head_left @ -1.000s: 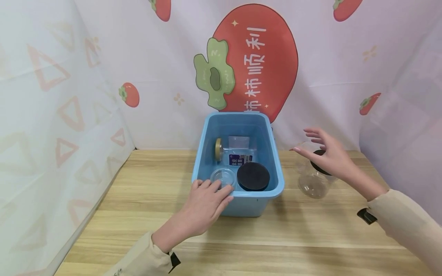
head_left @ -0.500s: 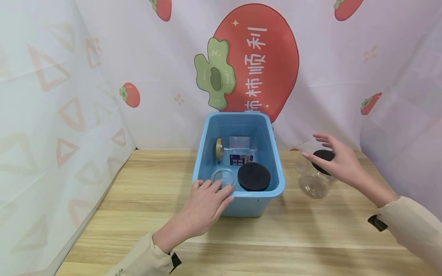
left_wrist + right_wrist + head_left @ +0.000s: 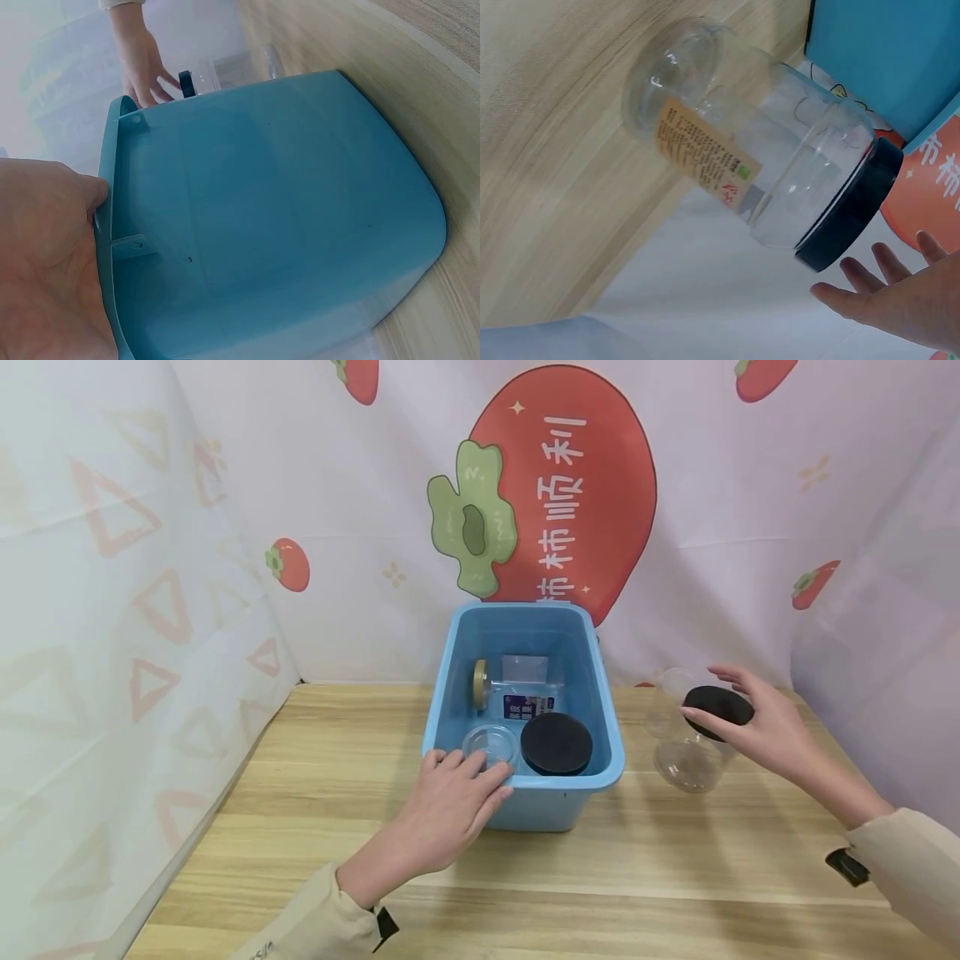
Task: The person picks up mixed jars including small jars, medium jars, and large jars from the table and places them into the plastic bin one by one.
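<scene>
A blue plastic bin (image 3: 540, 810) stands on the table, and my left hand (image 3: 450, 806) grips its near rim. The fingers curl over the edge; in the left wrist view the thumb side of that hand (image 3: 49, 255) lies against the rim. To the bin's right stands a clear jar (image 3: 757, 142) with a black lid (image 3: 718, 712) and a tan printed label (image 3: 705, 154). My right hand (image 3: 780, 731) hovers beside the lid, thumb and fingers spread around it. In the right wrist view the fingertips are just apart from the lid.
Inside the bin lie a clear jar with a gold lid (image 3: 481, 685), a black-lidded container (image 3: 557, 743) and a clear round-topped container (image 3: 491, 742). Another clear container (image 3: 667, 702) stands behind the jar on the right. A patterned cloth (image 3: 360, 485) hangs behind the wooden table (image 3: 352, 752).
My right hand has moved right and lower, from left of the black lid to around it. The left hand keeps its hold on the bin rim.
</scene>
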Tool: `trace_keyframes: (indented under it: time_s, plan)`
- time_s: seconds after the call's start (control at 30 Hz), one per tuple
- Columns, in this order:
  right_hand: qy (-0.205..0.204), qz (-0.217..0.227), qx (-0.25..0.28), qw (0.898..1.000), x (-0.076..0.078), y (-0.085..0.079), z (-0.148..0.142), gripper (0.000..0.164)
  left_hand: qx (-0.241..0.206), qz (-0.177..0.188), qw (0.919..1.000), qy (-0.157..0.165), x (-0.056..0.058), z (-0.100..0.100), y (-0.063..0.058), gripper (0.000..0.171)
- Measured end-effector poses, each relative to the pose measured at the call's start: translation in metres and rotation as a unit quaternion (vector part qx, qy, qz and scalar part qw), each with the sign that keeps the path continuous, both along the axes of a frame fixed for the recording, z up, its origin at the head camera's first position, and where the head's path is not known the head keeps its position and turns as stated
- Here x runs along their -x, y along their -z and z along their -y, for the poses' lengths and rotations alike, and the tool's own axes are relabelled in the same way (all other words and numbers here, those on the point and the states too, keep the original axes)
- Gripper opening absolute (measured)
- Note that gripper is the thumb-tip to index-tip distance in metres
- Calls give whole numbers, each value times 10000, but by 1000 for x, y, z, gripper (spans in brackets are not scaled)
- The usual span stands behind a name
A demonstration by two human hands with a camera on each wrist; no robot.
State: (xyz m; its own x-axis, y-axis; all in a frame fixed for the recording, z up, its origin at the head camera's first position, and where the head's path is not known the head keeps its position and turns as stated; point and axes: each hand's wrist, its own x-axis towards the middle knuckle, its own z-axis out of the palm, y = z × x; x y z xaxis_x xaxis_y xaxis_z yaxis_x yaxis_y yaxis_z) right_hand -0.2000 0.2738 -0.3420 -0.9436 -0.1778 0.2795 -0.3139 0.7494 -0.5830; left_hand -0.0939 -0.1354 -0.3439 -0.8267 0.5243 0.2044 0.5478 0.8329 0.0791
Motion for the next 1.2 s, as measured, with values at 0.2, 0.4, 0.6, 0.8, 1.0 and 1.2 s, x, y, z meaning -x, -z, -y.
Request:
trace_keyframes:
  time_s: [0.2, 0.4, 0.6, 0.8, 1.0, 1.2]
  plan:
    - [42, 115, -39, 9999, 1, 5, -9, 80, -9, 1, 10000, -2, 1, -1, 0, 29]
    - [98, 232, -110, 9996, 2, 11, -14, 86, -34, -23, 10000, 28, 1, -1, -1, 28]
    - [142, 266, -132, 9995, 5, 19, -18, 93, -48, -23, 10000, 9, 1, -1, 0, 27]
    - [141, 294, -86, 9994, 8, 29, -24, 96, -45, -4, 10000, -4, 0, -1, 0, 27]
    - [118, 504, 101, 9986, 7, 37, -27, 99, -21, -41, 10000, 13, 0, -1, 0, 27]
    - [55, 705, 366, 9968, 6, 43, -31, 97, -19, -17, 10000, 8, 0, -1, 0, 28]
